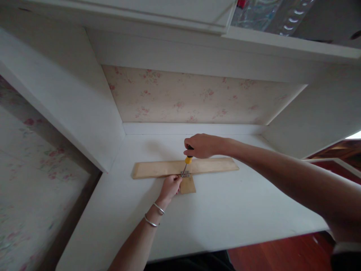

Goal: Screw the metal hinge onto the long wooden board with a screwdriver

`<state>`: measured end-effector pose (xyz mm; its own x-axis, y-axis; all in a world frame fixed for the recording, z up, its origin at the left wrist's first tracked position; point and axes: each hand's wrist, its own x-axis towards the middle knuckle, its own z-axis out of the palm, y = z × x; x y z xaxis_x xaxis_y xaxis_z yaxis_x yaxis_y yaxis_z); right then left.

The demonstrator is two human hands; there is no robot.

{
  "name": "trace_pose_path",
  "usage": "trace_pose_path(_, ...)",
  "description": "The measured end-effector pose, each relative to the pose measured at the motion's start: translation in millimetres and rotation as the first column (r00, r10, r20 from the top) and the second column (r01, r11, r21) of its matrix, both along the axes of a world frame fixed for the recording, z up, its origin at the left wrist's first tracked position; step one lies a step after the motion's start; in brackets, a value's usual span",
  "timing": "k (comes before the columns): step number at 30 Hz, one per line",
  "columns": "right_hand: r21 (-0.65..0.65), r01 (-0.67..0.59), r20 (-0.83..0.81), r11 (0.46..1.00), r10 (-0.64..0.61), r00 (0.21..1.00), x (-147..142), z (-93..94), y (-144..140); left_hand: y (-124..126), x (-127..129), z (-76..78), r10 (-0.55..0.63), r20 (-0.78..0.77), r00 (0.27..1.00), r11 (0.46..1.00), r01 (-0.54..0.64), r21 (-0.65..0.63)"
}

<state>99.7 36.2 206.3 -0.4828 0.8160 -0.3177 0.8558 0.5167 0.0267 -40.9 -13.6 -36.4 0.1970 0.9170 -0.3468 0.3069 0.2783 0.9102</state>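
Note:
A long light wooden strip [211,165] lies across the white desk top [225,214], with a short wooden piece [188,186] butting against its near edge. A small metal hinge [185,174] sits over the joint. My right hand [200,145] grips a screwdriver [187,161] with a yellow and black handle, held nearly upright with its tip on the hinge. My left hand [170,187] rests on the short piece just left of the hinge, fingers pressed at the hinge. Two silver bangles [154,215] circle my left wrist.
The desk is a white alcove: a slanted side panel [70,105] on the left, another [316,113] on the right, floral wallpaper [191,96] behind, a shelf [197,22] overhead. A floral-covered surface [31,180] lies left; red-brown floor [282,252] shows below the front edge.

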Motion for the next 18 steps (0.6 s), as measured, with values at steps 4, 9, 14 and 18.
trace_pose_path(4,-0.029,-0.114,-0.057,0.993,0.112,0.992,-0.5,1.7,1.4,0.8,-0.8,-1.7,-0.010,0.013,1.000,1.000,0.010,0.000)
trace_pose_path(9,-0.008,-0.048,-0.014,0.999,0.048,0.999,0.0,2.4,2.5,0.3,-1.1,-0.1,0.004,0.015,1.000,1.000,-0.003,-0.010)
trace_pose_path(14,-0.020,-0.055,-0.054,0.998,0.054,0.997,2.6,1.6,2.7,-0.1,-1.3,1.5,0.002,0.033,0.999,1.000,-0.002,-0.019)
trace_pose_path(18,-0.042,-0.050,-0.054,0.998,0.048,0.997,3.3,1.4,0.8,0.8,-1.0,0.5,0.007,0.026,1.000,1.000,-0.007,-0.024)
